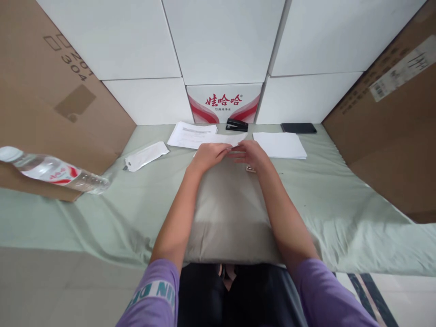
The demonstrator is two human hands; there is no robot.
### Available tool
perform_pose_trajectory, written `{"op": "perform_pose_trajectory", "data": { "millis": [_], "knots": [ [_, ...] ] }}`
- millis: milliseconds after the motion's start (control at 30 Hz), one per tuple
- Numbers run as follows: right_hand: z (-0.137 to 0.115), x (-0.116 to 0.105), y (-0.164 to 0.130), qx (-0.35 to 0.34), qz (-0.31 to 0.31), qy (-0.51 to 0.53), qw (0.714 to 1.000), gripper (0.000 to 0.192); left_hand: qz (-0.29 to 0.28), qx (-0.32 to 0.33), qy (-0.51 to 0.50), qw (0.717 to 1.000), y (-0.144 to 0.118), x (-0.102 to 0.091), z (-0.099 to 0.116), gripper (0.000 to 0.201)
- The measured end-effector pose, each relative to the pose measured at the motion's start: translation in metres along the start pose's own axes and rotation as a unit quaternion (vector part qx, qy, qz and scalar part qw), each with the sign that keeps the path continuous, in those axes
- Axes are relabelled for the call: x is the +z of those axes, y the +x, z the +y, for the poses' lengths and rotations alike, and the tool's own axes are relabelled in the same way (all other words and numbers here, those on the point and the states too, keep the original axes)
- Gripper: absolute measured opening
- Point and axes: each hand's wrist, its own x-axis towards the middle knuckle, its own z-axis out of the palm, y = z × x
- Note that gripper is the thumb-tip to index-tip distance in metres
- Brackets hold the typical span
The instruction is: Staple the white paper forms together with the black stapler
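Squaring a thin paper sheaf [229, 139] between left hand [208, 155] and right hand [251, 154], fingers pinched shut on it; next, reaching for stapler [237, 125].

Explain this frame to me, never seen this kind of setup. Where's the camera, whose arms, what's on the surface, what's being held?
There is no machine here: a person works with bare hands, and the single camera sits on their head, looking forward and down. So the two arms in purple sleeves coming up from the bottom edge are the wearer's own.

The left hand and right hand meet over a grey pillow and together pinch a sheet of paper by its near edge.

All this lies on a pale green cloth. Beyond the hands are a paper stack on the left, a paper stack on the right, a black stapler and a dark phone. Far left are a white packet and a water bottle lying on its side. White boxes and brown cartons wall the area in.
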Motion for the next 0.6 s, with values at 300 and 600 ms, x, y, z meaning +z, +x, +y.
{"op": "perform_pose_trajectory", "data": {
  "millis": [300,600],
  "knots": [
    [0.022,0.000,0.025,0.032,0.030,-0.041,0.998,0.020,-0.033,0.011,-0.010,0.999,-0.002,0.006,-0.002,0.033],
    [0.002,-0.033,0.026,-0.155,0.240,-0.029,0.958,0.056,0.104,-0.135,0.019,0.985,-0.011,0.012,-0.086,0.064]
  ]
}}
